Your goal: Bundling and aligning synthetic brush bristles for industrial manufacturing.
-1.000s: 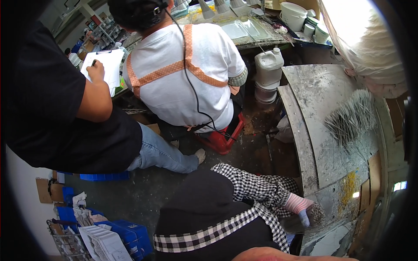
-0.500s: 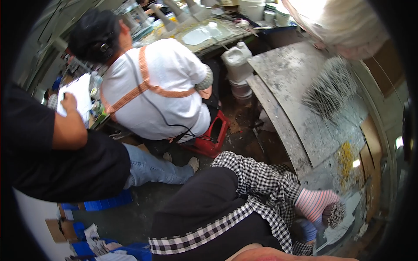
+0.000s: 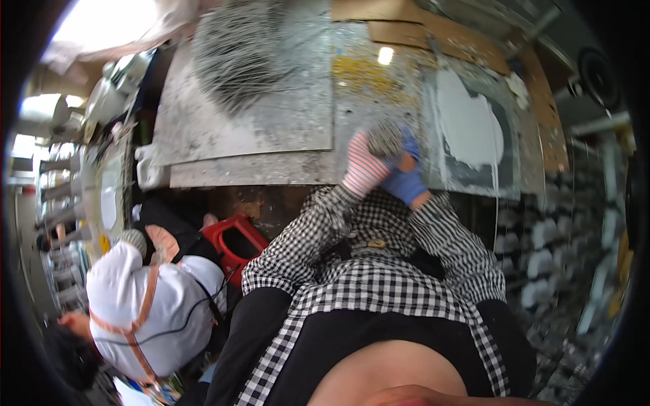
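Note:
My left hand [image 3: 371,161] wears a pink-and-white striped glove with a grey palm, and its fingers are curled into a fist. My right hand [image 3: 406,181], in a blue glove, presses against it from below right. Whether either holds anything is hidden. Both hover over the near edge of a grey metal sheet [image 3: 271,128] smeared with paint. Just right of my hands on the sheet lies a white patch [image 3: 470,125]. My checkered sleeves run back toward my body.
Dark brush streaks [image 3: 237,54] and yellow spatter [image 3: 359,68] mark the sheet. Cardboard [image 3: 413,30] lies beyond it. A person in a white shirt with orange straps [image 3: 145,311] crouches at lower left beside a red stool [image 3: 230,242]. A white jug [image 3: 150,169] stands by the sheet's left edge.
The view has swung round toward the metal sheet. My gloved hands, low at the right before, are now together at the centre over the sheet's edge.

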The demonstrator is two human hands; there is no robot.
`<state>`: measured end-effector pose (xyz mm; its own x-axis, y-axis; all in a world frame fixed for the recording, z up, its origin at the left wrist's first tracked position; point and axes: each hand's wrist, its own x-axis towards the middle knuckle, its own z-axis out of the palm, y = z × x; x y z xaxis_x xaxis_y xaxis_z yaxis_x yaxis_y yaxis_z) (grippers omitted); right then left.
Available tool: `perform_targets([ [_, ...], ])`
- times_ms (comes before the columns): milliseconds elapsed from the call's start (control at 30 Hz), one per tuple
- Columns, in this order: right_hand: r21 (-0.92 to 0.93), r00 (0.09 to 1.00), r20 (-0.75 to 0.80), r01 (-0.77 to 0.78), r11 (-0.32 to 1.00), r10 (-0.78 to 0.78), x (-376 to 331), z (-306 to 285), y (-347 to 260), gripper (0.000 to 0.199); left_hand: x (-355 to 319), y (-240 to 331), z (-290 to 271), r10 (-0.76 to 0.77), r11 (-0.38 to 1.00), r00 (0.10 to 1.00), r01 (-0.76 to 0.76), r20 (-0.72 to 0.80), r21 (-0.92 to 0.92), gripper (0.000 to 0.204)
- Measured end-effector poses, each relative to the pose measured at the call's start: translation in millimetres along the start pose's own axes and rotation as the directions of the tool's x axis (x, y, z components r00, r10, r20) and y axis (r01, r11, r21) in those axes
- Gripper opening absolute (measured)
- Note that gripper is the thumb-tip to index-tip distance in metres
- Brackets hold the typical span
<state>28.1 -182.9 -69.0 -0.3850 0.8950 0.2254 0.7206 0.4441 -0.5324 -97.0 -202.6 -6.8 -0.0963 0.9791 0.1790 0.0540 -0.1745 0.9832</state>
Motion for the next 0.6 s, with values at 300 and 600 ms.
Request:
perform_targets([
  [300, 0.485, 1.0, 0.006, 0.022, 0.874, -0.028, -38, -7, -7, 0.06, -15, 37, 11, 0.057, 0.998, 0.995, -0.056, 0.077, -0.017, 0.048],
  [600, 0.893, 0.853, 0.249, -0.018, 0.45, -0.459, -66, -34, -24, 0.069, -11, 119, -25, -0.192, 0.693, 0.729, 0.575, 0.657, -0.435, 0.1],
])
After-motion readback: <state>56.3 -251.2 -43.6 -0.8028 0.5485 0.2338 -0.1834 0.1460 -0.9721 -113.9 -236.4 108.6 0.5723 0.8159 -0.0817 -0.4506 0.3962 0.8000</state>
